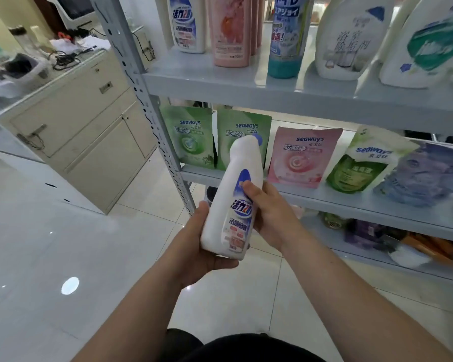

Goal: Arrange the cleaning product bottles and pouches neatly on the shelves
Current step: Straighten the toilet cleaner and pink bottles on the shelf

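- In front of the person, a grey metal shelf rack point(246, 92) carries bottles point(230, 30) on its upper shelf and a row of seaways pouches point(301, 158) on the middle one.
- A white toilet-cleaner bottle point(233, 199), blue cap tilted up and right, is in the air before the pouches.
- The left hand point(194, 246) cups its base, fingers point(221, 263) curled beneath.
- The right hand point(270, 212) grips its side, thumb on the label.
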`<control>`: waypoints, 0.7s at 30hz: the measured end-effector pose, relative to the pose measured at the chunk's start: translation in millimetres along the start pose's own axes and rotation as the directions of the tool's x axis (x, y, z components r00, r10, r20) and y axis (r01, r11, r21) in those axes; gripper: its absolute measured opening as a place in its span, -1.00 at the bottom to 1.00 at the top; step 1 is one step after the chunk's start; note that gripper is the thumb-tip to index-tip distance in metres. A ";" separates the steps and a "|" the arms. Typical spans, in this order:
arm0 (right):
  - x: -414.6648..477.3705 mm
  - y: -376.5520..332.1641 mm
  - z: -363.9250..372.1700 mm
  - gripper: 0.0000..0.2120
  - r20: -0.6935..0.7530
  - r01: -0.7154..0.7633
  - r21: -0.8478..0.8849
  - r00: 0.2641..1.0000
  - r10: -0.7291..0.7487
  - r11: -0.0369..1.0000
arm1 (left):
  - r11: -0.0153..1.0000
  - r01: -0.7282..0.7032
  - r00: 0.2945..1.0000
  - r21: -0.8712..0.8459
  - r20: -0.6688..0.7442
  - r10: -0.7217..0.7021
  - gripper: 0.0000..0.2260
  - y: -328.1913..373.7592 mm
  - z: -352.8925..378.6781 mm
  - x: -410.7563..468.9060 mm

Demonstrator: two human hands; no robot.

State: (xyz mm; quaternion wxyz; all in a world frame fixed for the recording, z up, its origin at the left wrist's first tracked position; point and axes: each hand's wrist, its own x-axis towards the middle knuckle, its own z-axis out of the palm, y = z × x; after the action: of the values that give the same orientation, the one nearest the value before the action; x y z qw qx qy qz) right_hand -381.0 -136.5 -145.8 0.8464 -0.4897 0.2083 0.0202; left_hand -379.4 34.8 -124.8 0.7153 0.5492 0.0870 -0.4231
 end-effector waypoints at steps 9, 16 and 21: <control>13.3 -10.8 -0.9 -0.72 -0.094 0.060 -0.114 0.993 -0.071 0.992 | 0.975 -0.149 0.972 0.168 -0.155 0.175 -0.72 12.8 -2.1 15.2; 30.3 -4.5 23.4 -0.71 -0.110 0.016 -0.170 0.993 -0.035 0.985 | 0.997 -0.054 0.996 -0.059 -0.075 0.050 -0.63 29.2 -29.8 27.3; 43.7 -5.6 45.7 -0.50 -0.091 -0.003 -0.211 0.996 -0.016 0.978 | 0.997 -0.080 0.994 0.000 -0.072 0.080 -0.66 49.1 -54.3 45.5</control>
State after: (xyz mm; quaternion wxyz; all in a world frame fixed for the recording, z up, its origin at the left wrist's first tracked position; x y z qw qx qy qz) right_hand -324.5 -108.6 -137.7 0.7794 -0.5776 0.2422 0.0169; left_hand -298.0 60.1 -137.4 0.7289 0.5660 0.0916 -0.3740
